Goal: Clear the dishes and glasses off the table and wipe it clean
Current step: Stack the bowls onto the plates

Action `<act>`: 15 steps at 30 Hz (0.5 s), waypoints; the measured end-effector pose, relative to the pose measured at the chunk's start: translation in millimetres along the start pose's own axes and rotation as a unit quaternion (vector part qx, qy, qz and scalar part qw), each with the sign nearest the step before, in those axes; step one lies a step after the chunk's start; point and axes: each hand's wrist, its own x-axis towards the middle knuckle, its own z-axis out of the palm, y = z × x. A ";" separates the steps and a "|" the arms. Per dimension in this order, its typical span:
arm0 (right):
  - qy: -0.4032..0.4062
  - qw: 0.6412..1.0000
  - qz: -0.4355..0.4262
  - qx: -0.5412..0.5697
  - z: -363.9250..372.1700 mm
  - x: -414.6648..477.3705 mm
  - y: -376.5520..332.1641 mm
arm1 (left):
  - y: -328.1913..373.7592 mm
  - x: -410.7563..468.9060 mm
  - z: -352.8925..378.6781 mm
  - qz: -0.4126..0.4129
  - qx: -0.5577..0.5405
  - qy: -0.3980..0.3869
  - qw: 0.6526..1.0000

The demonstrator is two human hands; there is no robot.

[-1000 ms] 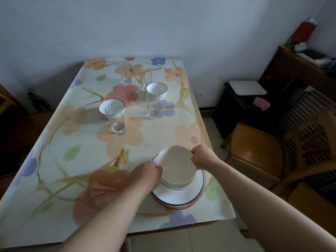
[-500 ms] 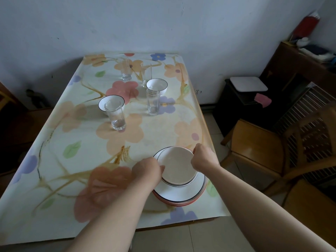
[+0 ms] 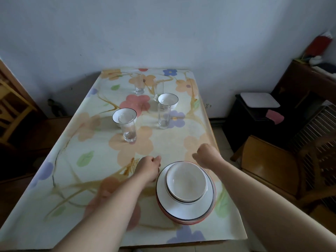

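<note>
Your left hand point(image 3: 149, 168) and right hand point(image 3: 207, 154) both hover low over the table point(image 3: 87, 179) with the fingers curled under and nothing in them. The left one sits just beside the left rim of the stack of plates point(image 3: 181, 210). The right one is just past the stack's far edge, apart from it. A shallow dish point(image 3: 187, 182) lies nested on top of that stack, near the front right corner of the table, and neither hand touches it.

Everything left to gather lies ahead of you, farther up the table. The nearest piece is a glass point(image 3: 128, 130), upright, forward and slightly left of your left hand. Directly behind it, close enough that they overlap in your view, is a small bowl point(image 3: 124, 115). Your left hand is plainly the nearer one for this pair. Because the glass stands in front, I judge you should take the glass first or come at the bowl from the side, or your wrist may knock the glass over.

On the right, a tall glass point(image 3: 163, 117) stands in front of a second bowl point(image 3: 168, 100), more in line with your right hand but well apart from it. Two more glasses point(image 3: 139, 86) stand near the far edge. All the glasses have their long axis vertical, so a grip from the side suits them.
</note>
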 end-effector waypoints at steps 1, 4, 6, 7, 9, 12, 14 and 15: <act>-0.005 1.000 -0.013 0.019 -5.6 7.3 -8.2 | 7.9 2.8 -6.2 -0.023 -0.078 0.005 0.997; -0.009 0.996 -0.035 0.083 -23.3 28.0 -30.6 | 33.3 19.8 -24.4 -0.049 -0.254 0.008 0.966; -0.004 0.985 -0.037 0.166 -32.8 46.7 -43.6 | 50.2 38.0 -37.9 -0.034 -0.297 0.019 0.954; 0.002 0.979 -0.030 0.201 -37.2 58.3 -50.1 | 59.8 49.0 -45.2 -0.028 -0.309 0.024 0.950; 0.027 0.961 0.004 0.275 -43.0 83.3 -59.2 | 78.2 73.3 -58.4 -0.024 -0.326 0.029 0.945; 0.040 0.916 0.059 0.395 -53.0 122.7 -70.2 | 104.0 114.1 -75.5 -0.017 -0.336 0.033 0.941; 0.029 0.905 0.063 0.419 -62.5 150.1 -77.5 | 118.9 147.4 -85.5 -0.009 -0.330 0.031 0.943; 0.024 0.905 0.061 0.421 -66.8 162.1 -81.6 | 125.7 161.9 -90.0 -0.006 -0.328 0.031 0.944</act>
